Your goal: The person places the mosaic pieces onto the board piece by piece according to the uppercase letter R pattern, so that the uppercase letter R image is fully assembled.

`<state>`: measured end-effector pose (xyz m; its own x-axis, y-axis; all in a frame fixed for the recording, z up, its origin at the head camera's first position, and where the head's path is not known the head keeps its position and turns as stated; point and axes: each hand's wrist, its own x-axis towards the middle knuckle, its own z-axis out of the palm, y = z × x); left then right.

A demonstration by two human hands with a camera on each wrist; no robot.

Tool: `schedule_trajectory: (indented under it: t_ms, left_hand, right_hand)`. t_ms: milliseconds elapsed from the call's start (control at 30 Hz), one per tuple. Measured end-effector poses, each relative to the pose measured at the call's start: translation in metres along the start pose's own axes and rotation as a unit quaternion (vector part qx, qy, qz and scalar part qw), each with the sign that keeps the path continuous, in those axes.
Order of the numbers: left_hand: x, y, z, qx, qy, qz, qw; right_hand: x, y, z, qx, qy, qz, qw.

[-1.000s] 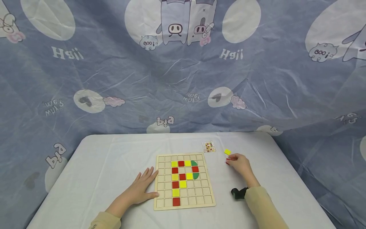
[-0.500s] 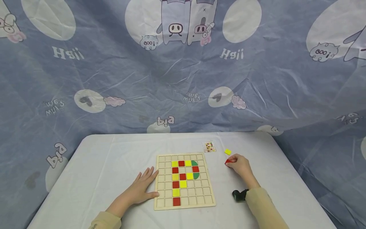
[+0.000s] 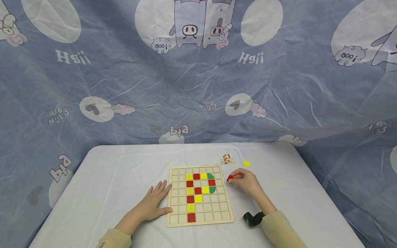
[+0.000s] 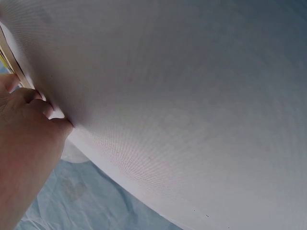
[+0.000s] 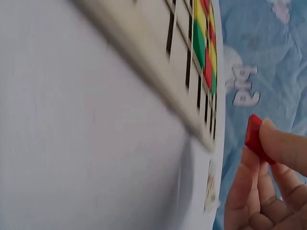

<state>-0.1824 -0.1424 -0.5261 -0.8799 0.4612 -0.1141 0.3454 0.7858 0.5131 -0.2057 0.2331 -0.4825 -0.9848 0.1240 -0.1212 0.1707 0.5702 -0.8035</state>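
A wooden grid board [image 3: 217, 207] lies on the table, with red, yellow and green tiles set in some of its squares. My left hand [image 3: 151, 205] rests at the board's left edge, fingers spread and thumb touching the rim. Just off the board's right side, my right hand [image 3: 247, 182] pinches a red tile [image 3: 230, 177] between thumb and fingers. The right wrist view shows this red tile [image 5: 254, 135] held up off the table. In the left wrist view, the left hand [image 4: 31, 120] shows beside a sliver of the board [image 4: 13, 60].
One loose yellow tile [image 3: 246, 163] lies beyond the right hand. A small printed card [image 3: 226, 158] with a coloured grid pattern sits behind the board. A black object [image 3: 253, 219] is beside the right sleeve. Patterned blue cloth [image 3: 198, 86] hangs behind the white table [image 3: 133, 165].
My right hand has picked the red tile up off the table and carried it left toward the board. The left hand stays where it was.
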Motion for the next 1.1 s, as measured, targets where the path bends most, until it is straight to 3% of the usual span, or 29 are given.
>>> schedule_trajectory:
  t_ms: [233, 533, 800, 1100]
  left_hand:
    - [0.0, 0.001, -0.001, -0.001, -0.001, -0.002, 1.0]
    - [-0.001, 0.002, -0.002, -0.006, -0.003, -0.001, 1.0]
    - [-0.001, 0.002, -0.002, -0.004, -0.001, -0.003, 1.0]
    - [0.0, 0.001, -0.002, -0.003, -0.003, -0.006, 1.0]
  right_hand:
    - [-0.025, -0.019, 0.033, 0.016, -0.086, -0.034, 0.996]
    - [-0.044, -0.019, 0.055, 0.001, -0.168, -0.095, 0.981]
    - [-0.05, -0.02, 0.06, -0.033, -0.188, -0.12, 0.974]
    - [-0.05, -0.018, 0.067, -0.072, -0.159, -0.149, 0.973]
